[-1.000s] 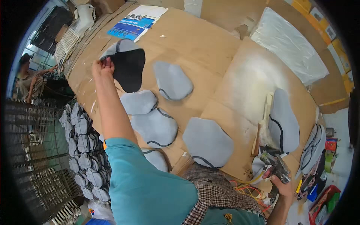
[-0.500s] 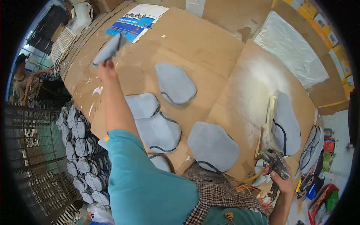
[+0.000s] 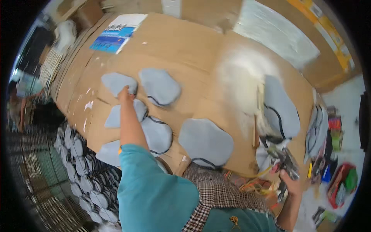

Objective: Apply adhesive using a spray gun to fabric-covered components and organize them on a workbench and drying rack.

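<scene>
Closest to the camera there's a teal sleeve and a checked apron, with the person's arms going out from there. Down at the lower right, the right hand (image 3: 290, 185) is wrapped tight around the grip of a spray gun (image 3: 285, 162), which sits just off the near edge of the cardboard-covered table (image 3: 201, 50). Yellow and orange hoses or cords are tangled under it; it's a bit blurry there, so no telling what connects where.

On the near part of the table lies a grey fabric piece (image 3: 205, 142) with dark edging, flat, right in front of the apron. Left of it a few more grey pieces (image 3: 157, 133) overlap each other beside the outstretched forearm. Off the left edge, lower down, a big stack of the same shapes (image 3: 83, 170) sits next to a wire rack.

Further out, the left hand (image 3: 124, 92) is stretched forward with the fingers curled onto the near edge of the grey piece (image 3: 118, 82) lying flat on the cardboard. Whether it's actually pinching it or just pressing on it, can't tell. Another grey one (image 3: 159, 86) lies just to its right, close but apart.

To the right, one more piece (image 3: 281, 105) rests on a whitish oversprayed patch. At the far left corner lies a blue and white printed sheet (image 3: 112, 38).
</scene>
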A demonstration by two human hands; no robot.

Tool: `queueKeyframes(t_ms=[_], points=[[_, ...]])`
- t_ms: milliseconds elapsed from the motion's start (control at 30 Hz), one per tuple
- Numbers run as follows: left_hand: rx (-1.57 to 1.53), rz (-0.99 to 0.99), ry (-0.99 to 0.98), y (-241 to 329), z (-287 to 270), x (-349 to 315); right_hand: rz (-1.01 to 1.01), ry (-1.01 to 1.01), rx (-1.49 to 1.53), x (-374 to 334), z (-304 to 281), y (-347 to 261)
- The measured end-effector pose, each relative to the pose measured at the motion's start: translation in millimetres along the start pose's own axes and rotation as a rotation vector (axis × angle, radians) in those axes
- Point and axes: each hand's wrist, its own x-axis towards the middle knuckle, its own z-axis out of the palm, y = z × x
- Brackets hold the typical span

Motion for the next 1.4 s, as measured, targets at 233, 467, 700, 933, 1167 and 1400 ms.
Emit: queueKeyframes(t_ms=[233, 467, 700, 933, 1167, 1400], points=[[-0.302, 0.138, -0.196, 11, 6, -127, -0.164, 0.138, 0.081, -73, -60, 30], [-0.214, 0.181, -0.082, -84, -4, -309, -0.165, 0.299, 0.167, -155, -124, 80], [-0.030, 0.303, -0.109, -101, -12, -448, -0.147, 0.555, 0.257, -233, -199, 126], [-0.117, 0.474, -0.202, -95, 12, -506, -0.289, 0.370, 0.259, -253, -228, 149], [-0.162, 0.493, -0.277, -100, 23, -508, -0.377, 0.222, -0.057, -251, -223, 122], [-0.193, 0.416, -0.277, -94, 10, -471, -0.365, 0.240, -0.261, -223, -161, 43]])
